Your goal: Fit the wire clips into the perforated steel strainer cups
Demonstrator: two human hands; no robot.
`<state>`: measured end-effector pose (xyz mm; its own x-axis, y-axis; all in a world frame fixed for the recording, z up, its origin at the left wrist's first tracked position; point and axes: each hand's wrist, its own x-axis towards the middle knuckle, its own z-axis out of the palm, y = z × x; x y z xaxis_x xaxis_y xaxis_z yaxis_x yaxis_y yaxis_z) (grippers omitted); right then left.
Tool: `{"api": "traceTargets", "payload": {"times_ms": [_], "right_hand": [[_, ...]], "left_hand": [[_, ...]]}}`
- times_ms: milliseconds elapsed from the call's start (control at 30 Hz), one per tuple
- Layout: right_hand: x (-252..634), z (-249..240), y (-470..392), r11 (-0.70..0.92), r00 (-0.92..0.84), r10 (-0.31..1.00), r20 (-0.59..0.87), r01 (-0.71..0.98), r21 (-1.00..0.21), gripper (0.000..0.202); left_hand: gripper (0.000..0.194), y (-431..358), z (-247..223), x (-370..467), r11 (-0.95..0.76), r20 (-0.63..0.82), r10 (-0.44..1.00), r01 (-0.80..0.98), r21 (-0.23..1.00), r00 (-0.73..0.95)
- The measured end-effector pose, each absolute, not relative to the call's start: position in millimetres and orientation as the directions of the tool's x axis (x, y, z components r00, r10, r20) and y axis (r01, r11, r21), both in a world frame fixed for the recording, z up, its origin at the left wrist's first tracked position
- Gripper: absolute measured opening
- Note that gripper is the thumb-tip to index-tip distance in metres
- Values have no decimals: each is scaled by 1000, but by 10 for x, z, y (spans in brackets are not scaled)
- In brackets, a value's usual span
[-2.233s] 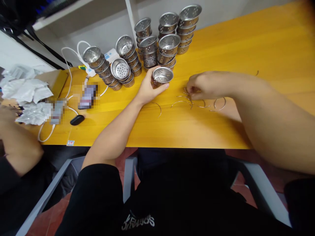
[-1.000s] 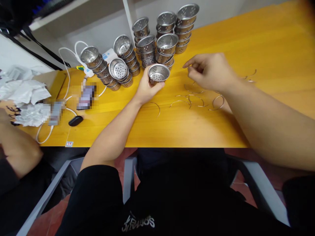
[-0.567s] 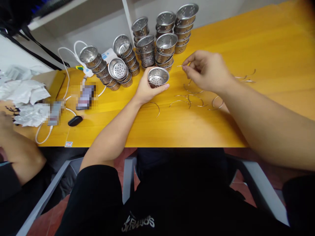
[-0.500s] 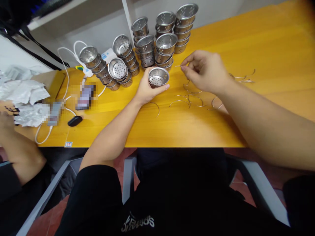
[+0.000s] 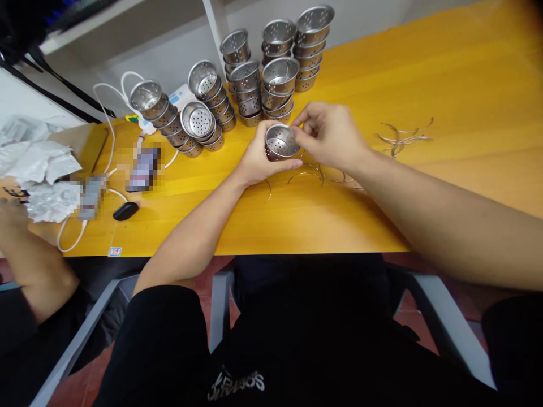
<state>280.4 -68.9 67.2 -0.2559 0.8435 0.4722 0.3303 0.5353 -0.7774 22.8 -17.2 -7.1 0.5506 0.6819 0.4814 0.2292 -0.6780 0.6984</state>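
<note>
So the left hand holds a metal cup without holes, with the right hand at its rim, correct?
Not quite: the head view shows the metal cup is dotted with holes. The left hand holds it, with the right hand at its rim.

Soft light, pale glare on yellow tabletop (image 5: 322, 223), stretched edges, dark top-right corner

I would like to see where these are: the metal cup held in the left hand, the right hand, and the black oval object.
Metal cup (image 5: 280, 145): head view, on its inside.
Right hand (image 5: 328, 133): head view, on its middle.
Black oval object (image 5: 126, 211): head view, on its top.
</note>
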Motion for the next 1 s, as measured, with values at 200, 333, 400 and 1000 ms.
{"api": "traceTargets", "payload": {"times_ms": [200, 333, 400, 1000], "right_hand": [[2782, 655, -696, 519, -249, 854, 457, 353, -778, 58], [2758, 650, -705, 514, -233, 858, 458, 345, -785, 56], [2746, 668, -713, 507, -225, 861, 455, 345, -790, 55], [2809, 949, -818, 472, -483, 799, 357, 138, -871, 72]], "left_hand": [[119, -254, 30, 255, -631, 447, 727, 252, 733, 522], [119, -256, 36, 249, -629, 436, 735, 282, 724, 520], [120, -251, 30, 242, -631, 430, 734, 294, 718, 525], [109, -176, 133, 99, -561, 365, 752, 243, 791, 548]]}}
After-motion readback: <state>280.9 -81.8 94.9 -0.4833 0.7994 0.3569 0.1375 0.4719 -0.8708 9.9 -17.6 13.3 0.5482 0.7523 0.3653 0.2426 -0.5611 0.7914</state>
